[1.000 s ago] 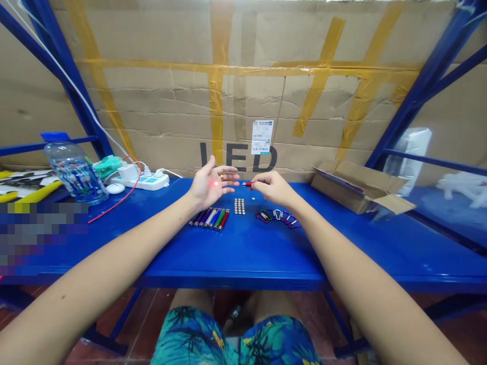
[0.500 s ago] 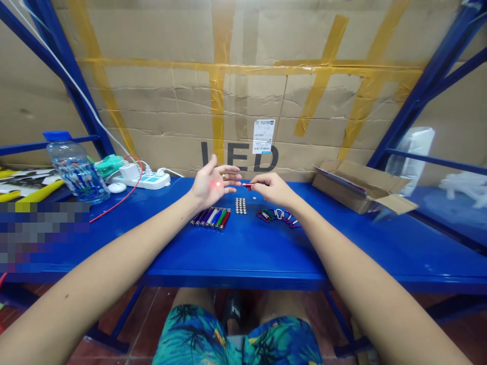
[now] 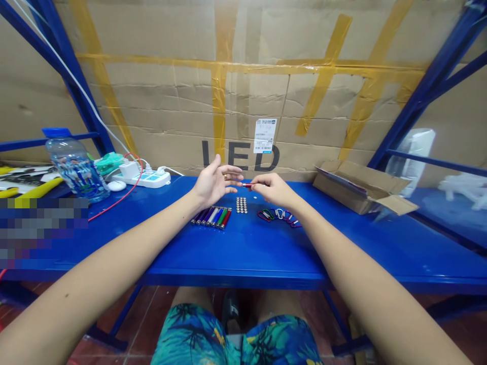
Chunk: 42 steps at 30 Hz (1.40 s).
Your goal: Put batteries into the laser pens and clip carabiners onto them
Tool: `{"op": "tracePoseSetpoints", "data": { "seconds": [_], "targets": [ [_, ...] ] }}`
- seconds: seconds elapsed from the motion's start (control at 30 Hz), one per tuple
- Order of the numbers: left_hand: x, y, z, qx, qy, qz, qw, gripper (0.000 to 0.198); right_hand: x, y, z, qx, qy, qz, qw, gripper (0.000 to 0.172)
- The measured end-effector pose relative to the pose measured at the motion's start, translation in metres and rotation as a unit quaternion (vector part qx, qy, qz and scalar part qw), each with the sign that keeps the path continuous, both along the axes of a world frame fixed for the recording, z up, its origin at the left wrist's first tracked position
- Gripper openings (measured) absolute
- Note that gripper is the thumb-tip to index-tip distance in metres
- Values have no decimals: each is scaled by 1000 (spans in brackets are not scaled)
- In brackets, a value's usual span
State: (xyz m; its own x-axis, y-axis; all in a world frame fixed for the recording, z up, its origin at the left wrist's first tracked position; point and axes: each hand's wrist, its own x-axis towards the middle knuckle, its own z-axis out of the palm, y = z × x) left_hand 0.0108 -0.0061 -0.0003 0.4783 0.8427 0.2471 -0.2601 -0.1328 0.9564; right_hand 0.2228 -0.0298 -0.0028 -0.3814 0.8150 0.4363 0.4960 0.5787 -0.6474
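My right hand (image 3: pixel 271 186) is closed around a small red laser pointer (image 3: pixel 247 186), whose silver tip faces left. Opposite it, my left hand (image 3: pixel 216 183) is raised with the palm turned toward the tip and the fingers apart, holding nothing. No light spot shows on the palm. Below the left hand lies a row of coloured metal tubes (image 3: pixel 213 218) in purple, blue, silver, green and red. Rows of button cells (image 3: pixel 241 205) sit between the hands on the table. Under the right hand and forearm are several coloured carabiners (image 3: pixel 279 215), partly covered.
An open cardboard box (image 3: pixel 361 187) stands at the right on the blue table (image 3: pixel 236 253). At the left are a water bottle (image 3: pixel 76 167), a white power strip (image 3: pixel 146 177) and a red cable (image 3: pixel 125 205). A large taped carton (image 3: pixel 171 101) rises behind.
The red light spot on my left palm has gone out. Both hands keep nearly the same place, and the red laser pointer is still in my right hand.
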Motion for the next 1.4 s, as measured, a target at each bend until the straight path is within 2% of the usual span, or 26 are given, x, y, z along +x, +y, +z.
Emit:
{"op": "tracePoseSetpoints", "data": {
  "seconds": [0.1,0.17,0.23,0.37,0.43,0.53,0.63,0.83,1.0,1.3,1.4],
  "targets": [
    [4,3,-3,71,87,39,993,47,0,5,-5,19,-26,7,999,30],
    [7,6,-5,152,171,61,972,27,0,9,-8,33,-60,20,997,33],
    [9,10,-6,215,220,65,949,15,-1,14,-11,44,-94,28,994,34],
    [9,23,-11,256,258,96,927,8,0,31,-17,45,-105,12,993,29],
    [7,31,-15,275,288,139,907,4,2,42,-22,24,-89,-22,996,28],
    [3,40,-21,311,348,183,865,2,3,57,-29,-48,-58,-48,996,28],
    [0,46,-25,327,382,196,842,6,4,62,-33,-44,-93,-58,993,23],
    [-3,52,-28,337,418,185,823,10,4,60,-32,-32,-166,-92,981,21],
    [-4,56,-31,329,435,168,821,12,6,61,-31,-23,-215,-113,970,19],
    [-2,56,-34,314,452,144,822,8,6,56,-29,-44,-240,-139,960,21],
    [-1,54,-34,318,451,137,823,9,6,57,-32,-31,-232,-123,965,27]
  ]
}}
